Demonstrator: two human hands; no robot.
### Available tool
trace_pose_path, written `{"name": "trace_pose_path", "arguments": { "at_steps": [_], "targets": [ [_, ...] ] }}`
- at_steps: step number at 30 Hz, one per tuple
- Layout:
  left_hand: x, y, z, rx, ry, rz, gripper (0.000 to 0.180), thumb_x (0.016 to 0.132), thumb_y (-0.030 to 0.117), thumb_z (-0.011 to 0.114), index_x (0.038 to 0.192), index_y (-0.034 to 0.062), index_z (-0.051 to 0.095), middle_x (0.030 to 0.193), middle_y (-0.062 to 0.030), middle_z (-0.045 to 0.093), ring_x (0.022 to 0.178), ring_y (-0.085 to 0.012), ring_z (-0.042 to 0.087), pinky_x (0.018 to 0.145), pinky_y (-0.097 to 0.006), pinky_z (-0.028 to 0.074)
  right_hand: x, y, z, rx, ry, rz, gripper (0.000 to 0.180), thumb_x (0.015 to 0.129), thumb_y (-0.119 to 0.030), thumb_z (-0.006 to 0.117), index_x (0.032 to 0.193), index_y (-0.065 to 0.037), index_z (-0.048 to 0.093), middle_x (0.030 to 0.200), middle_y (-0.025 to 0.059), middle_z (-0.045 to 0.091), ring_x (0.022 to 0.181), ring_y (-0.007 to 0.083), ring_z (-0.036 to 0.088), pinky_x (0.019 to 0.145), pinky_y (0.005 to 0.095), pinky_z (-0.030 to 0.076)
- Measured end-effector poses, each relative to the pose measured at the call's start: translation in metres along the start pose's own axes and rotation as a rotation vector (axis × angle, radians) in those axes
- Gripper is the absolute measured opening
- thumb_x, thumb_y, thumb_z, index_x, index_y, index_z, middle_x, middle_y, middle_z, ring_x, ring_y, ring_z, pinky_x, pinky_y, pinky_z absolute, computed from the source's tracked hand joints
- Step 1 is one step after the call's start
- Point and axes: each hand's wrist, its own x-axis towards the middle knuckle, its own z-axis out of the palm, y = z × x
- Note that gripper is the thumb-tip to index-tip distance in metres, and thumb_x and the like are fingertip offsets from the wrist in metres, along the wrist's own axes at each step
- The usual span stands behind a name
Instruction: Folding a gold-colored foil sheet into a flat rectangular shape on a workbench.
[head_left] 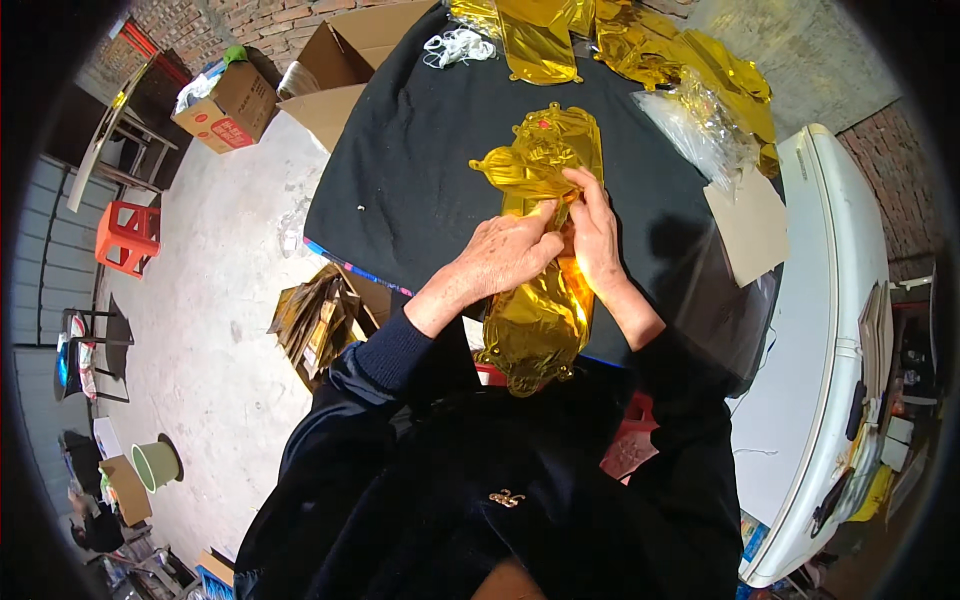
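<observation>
A flat, shiny gold foil balloon [540, 310] lies lengthwise on the black-covered table, its lower end reaching the table's near edge. Its upper part is folded and crumpled, with small tabs sticking out and a small red mark near the top. My left hand [505, 252] rests across the middle of the foil, fingers closed on the fold. Along the right edge, my right hand [596, 235] grips the same foil with bent fingers, its fingertips touching the folded layer. The foil beneath both palms is hidden.
More gold foil balloons [540, 45] lie at the table's far side, near white string [458, 47]. Clear plastic bags [700, 125] and a cardboard piece [750, 230] sit at the right, beside a white appliance [800, 400]. Folded gold pieces [318, 325] fill a box at lower left.
</observation>
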Motion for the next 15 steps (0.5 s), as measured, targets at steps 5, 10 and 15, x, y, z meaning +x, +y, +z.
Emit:
{"name": "trace_pose_path", "arguments": {
  "at_steps": [5, 10, 15],
  "targets": [
    [0.011, -0.005, 0.005, -0.054, -0.002, -0.040, 0.066, 0.092, 0.024, 0.046, 0.153, 0.0004, 0.036, 0.092, -0.0266, 0.068, 0.088, -0.0398, 0.068, 0.084, -0.047, 0.051, -0.001, 0.007, -0.005, 0.503, -0.042, 0.131, 0.047, 0.096, -0.007, 0.046, 0.142, 0.001, 0.041, 0.142, 0.0152, 0.049, 0.139, 0.0246, 0.043, 0.117, 0.0381, 0.031],
    [0.017, -0.004, 0.006, -0.022, 0.007, -0.086, 0.063, 0.089, 0.015, 0.050, 0.151, 0.0050, 0.043, 0.090, -0.0246, 0.068, 0.086, -0.0395, 0.068, 0.083, -0.046, 0.052, -0.002, 0.012, 0.002, 0.347, 0.036, 0.080, 0.053, 0.093, -0.008, 0.065, 0.140, 0.000, 0.041, 0.130, 0.0169, 0.058, 0.122, 0.0247, 0.057, 0.106, 0.0358, 0.044],
    [0.017, -0.021, 0.005, -0.015, 0.358, 0.261, 0.054, 0.084, -0.001, 0.057, 0.138, 0.0043, 0.056, 0.104, -0.0205, 0.069, 0.094, -0.0357, 0.068, 0.085, -0.046, 0.053, -0.002, 0.010, 0.005, 0.242, 0.004, 0.140, 0.049, 0.098, 0.001, 0.060, 0.141, 0.002, 0.037, 0.128, 0.0129, 0.056, 0.120, 0.0185, 0.054, 0.106, 0.0316, 0.043]
  ]
}}
